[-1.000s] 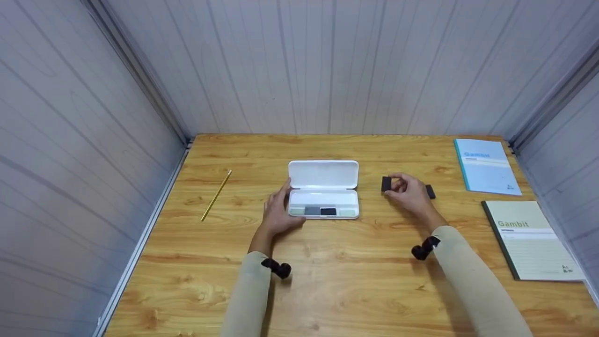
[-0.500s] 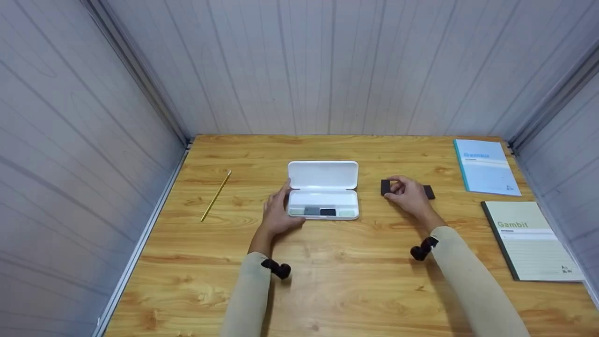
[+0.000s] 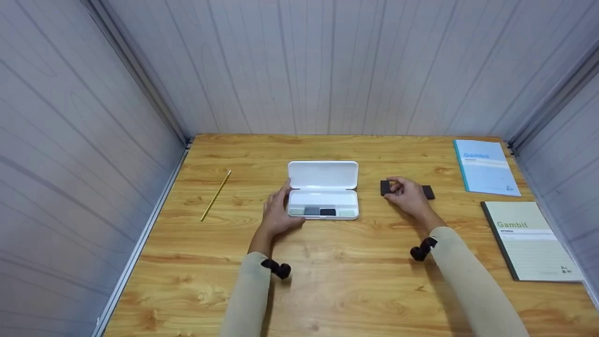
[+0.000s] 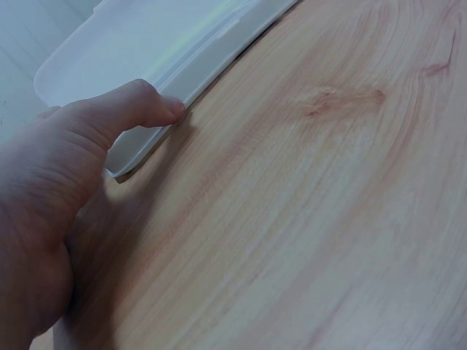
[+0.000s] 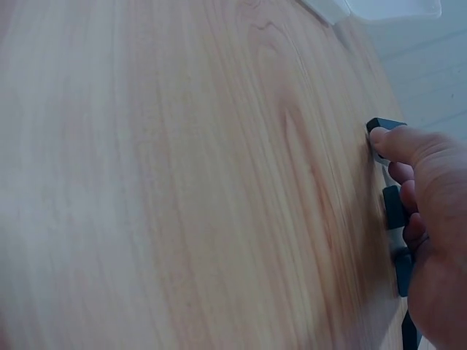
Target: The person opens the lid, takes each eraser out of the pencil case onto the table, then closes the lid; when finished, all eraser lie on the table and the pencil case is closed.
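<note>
The left hand (image 3: 277, 213) rests against the left end of the open white case (image 3: 323, 189) in the middle of the wooden table (image 3: 327, 290) — its fingers lie fairly straight, a fingertip (image 4: 172, 108) touching the case's edge. The right hand (image 3: 408, 195) curls thumb and fingers around a small black block (image 3: 385, 187) just right of the case, a second black piece (image 3: 428, 192) lying beside that hand.
</note>
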### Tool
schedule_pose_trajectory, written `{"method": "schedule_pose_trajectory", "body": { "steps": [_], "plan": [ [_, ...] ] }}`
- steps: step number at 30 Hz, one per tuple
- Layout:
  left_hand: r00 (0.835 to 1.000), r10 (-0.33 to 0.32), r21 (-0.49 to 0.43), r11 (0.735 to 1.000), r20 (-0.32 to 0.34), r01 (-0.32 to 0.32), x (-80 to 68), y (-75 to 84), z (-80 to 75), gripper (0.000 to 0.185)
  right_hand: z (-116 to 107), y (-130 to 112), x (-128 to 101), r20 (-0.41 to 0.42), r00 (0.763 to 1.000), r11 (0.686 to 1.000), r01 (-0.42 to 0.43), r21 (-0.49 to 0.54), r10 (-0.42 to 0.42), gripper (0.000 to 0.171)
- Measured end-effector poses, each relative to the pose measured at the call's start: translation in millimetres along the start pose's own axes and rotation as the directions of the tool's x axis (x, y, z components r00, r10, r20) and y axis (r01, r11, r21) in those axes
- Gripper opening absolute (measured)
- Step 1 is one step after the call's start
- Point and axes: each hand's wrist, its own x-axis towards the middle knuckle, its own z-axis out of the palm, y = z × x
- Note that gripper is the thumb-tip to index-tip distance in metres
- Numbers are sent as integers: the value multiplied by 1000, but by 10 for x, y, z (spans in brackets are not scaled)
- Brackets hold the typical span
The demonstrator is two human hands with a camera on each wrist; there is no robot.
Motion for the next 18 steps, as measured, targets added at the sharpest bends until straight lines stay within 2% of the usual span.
{"method": "schedule_pose_trajectory", "body": {
  "steps": [9,18],
  "plan": [
    [1000,8,-16,1000,-6,-8,1,-5,2,129,2,8,16,18,1000,1000,-13,16,13,57],
    [1000,24,-18,1000,-10,-24,11,-32,9,128,-54,-89,-26,39,999,999,20,-35,-19,57]
  ]
}}
